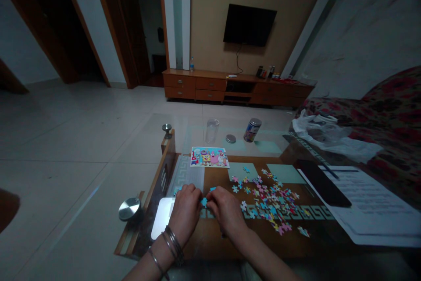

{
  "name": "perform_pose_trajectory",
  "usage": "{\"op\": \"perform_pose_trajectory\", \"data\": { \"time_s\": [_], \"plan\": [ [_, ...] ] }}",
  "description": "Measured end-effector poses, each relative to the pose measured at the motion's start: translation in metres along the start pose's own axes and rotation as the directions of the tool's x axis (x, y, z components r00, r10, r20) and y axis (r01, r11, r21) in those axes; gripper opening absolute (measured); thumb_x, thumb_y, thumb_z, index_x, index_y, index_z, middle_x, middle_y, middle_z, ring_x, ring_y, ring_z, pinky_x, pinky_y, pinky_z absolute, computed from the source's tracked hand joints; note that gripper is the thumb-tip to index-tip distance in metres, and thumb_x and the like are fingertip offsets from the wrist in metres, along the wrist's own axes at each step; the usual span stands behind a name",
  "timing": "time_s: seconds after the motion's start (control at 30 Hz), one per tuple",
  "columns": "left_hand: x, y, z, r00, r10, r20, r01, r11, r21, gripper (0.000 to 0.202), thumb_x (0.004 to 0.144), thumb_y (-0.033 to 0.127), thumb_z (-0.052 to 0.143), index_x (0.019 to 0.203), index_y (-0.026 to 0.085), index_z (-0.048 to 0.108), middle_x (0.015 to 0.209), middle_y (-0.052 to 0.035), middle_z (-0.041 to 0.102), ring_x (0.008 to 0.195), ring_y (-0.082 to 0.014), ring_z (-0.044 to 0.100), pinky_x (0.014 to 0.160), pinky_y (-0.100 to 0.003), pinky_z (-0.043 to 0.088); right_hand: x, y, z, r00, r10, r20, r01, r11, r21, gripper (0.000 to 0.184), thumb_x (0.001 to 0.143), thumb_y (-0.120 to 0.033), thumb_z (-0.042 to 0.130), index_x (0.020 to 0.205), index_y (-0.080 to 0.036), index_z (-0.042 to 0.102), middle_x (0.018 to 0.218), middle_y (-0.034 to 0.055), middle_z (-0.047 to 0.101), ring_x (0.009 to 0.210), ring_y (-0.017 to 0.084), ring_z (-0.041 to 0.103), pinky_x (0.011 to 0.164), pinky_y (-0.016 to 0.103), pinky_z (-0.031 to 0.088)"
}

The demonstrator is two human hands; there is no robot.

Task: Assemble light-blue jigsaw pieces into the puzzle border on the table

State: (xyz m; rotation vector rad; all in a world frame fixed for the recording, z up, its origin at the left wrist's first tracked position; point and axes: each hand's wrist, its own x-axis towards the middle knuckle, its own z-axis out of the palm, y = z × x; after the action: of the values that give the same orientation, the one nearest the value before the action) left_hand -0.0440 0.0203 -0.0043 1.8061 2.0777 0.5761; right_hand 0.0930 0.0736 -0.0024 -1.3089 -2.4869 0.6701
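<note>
A small blue jigsaw piece (204, 202) shows between the fingertips of my two hands, above the glass-topped table. My left hand (187, 205), with metal bangles at its wrist, pinches the piece from the left. From the right, the curled fingers of my right hand (226, 207) close on it as well. Another bit of blue, partly hidden, lies just beyond the fingers. To the right spreads a loose heap of colourful jigsaw pieces (274, 200). Beyond my hands lies a printed cartoon picture card (209, 157).
At the table's far side stand a clear plastic jar (212, 131), a metal lid (230, 139) and a printed tin (252, 130). On the right are a black phone (324, 183), papers (378, 211) and a plastic bag (335, 136). A metal knob (129, 209) marks the left corner.
</note>
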Motion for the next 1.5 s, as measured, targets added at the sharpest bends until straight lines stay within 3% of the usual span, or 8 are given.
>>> {"op": "perform_pose_trajectory", "data": {
  "time_s": [0.13, 0.27, 0.4, 0.73, 1.1, 1.27, 1.4, 1.5],
  "plan": [
    [0.000, -0.002, -0.002, 1.000, 0.003, -0.003, -0.003, 1.000, -0.004, 0.019, 0.081, 0.006, 0.052, 0.091, 0.017, 0.063, 0.095, -0.0056, 0.060, 0.096, -0.0221, 0.053, 0.084, -0.033, 0.041, 0.003, -0.001, -0.004, 1.000, -0.024, 0.008, 0.024, 1.000, 0.012, 0.017, 0.082, -0.012, 0.056, 0.087, -0.019, 0.070, 0.088, 0.0048, 0.068, 0.086, 0.019, 0.062, 0.074, 0.025, 0.041],
    [-0.002, -0.012, -0.010, 0.999, -0.013, -0.033, 0.013, 1.000, -0.022, 0.027, 0.084, 0.003, 0.044, 0.101, 0.015, 0.061, 0.098, -0.0073, 0.061, 0.098, -0.0220, 0.053, 0.088, -0.034, 0.041, 0.009, 0.014, -0.015, 0.996, -0.004, -0.094, 0.014, 0.994, 0.104, 0.020, 0.083, -0.013, 0.054, 0.093, -0.017, 0.071, 0.091, 0.0061, 0.069, 0.088, 0.019, 0.063, 0.079, 0.026, 0.043],
    [-0.003, -0.021, -0.020, 0.997, -0.033, -0.075, 0.029, 0.998, -0.052, 0.027, 0.083, 0.002, 0.043, 0.100, 0.012, 0.060, 0.100, -0.0091, 0.061, 0.102, -0.0230, 0.052, 0.091, -0.036, 0.040, 0.014, 0.032, -0.027, 0.987, 0.019, -0.161, 0.001, 0.993, 0.121, 0.019, 0.083, -0.012, 0.052, 0.087, -0.016, 0.070, 0.090, 0.0067, 0.069, 0.089, 0.019, 0.062, 0.081, 0.028, 0.044],
    [-0.004, -0.020, -0.025, 0.997, -0.025, -0.067, 0.024, 1.000, -0.014, 0.022, 0.079, 0.003, 0.048, 0.087, 0.017, 0.063, 0.092, -0.0050, 0.061, 0.097, -0.0222, 0.054, 0.087, -0.034, 0.042, 0.021, 0.050, -0.028, 0.993, 0.062, -0.099, -0.054, 0.996, 0.076, 0.022, 0.079, -0.007, 0.053, 0.088, -0.017, 0.071, 0.091, 0.0058, 0.069, 0.088, 0.018, 0.062, 0.082, 0.028, 0.045],
    [-0.002, -0.053, -0.049, 0.980, -0.106, -0.167, 0.112, 0.993, 0.029, 0.016, 0.080, 0.011, 0.049, 0.082, 0.018, 0.062, 0.089, -0.0054, 0.060, 0.097, -0.0234, 0.053, 0.085, -0.036, 0.040, 0.018, 0.055, -0.037, 0.992, 0.097, -0.086, -0.096, 0.995, 0.007, 0.022, 0.080, -0.010, 0.052, 0.088, -0.017, 0.071, 0.092, 0.0059, 0.069, 0.090, 0.019, 0.062, 0.082, 0.029, 0.043],
    [-0.010, -0.045, -0.051, 0.989, -0.096, -0.112, 0.106, 0.991, 0.085, 0.013, 0.081, 0.014, 0.051, 0.083, 0.019, 0.063, 0.090, -0.0051, 0.059, 0.096, -0.0244, 0.053, 0.083, -0.035, 0.039, 0.010, 0.042, -0.030, 0.996, -0.001, -0.089, 0.000, 1.000, -0.009, 0.020, 0.081, -0.008, 0.054, 0.084, -0.018, 0.071, 0.088, 0.0055, 0.066, 0.085, 0.018, 0.060, 0.078, 0.028, 0.042],
    [-0.014, -0.033, -0.049, 0.993, -0.110, -0.029, 0.113, 0.983, 0.144, 0.016, 0.079, 0.011, 0.052, 0.084, 0.020, 0.065, 0.092, -0.0045, 0.059, 0.096, -0.0240, 0.054, 0.081, -0.034, 0.038, 0.003, 0.022, -0.021, 0.992, -0.129, -0.012, 0.128, 0.991, -0.029, 0.019, 0.083, -0.011, 0.056, 0.084, -0.022, 0.072, 0.086, 0.0040, 0.063, 0.084, 0.017, 0.057, 0.072, 0.026, 0.040],
    [-0.017, -0.028, -0.043, 0.994, -0.105, 0.028, 0.100, 0.984, 0.146, 0.020, 0.078, 0.009, 0.054, 0.087, 0.021, 0.066, 0.096, -0.0041, 0.060, 0.100, -0.0239, 0.053, 0.084, -0.034, 0.037, -0.002, 0.008, -0.019, 0.970, -0.234, 0.063, 0.239, 0.968, -0.081, 0.021, 0.087, -0.016, 0.055, 0.095, -0.026, 0.072, 0.088, 0.0035, 0.061, 0.084, 0.017, 0.056, 0.069, 0.025, 0.037]
  ]
}}
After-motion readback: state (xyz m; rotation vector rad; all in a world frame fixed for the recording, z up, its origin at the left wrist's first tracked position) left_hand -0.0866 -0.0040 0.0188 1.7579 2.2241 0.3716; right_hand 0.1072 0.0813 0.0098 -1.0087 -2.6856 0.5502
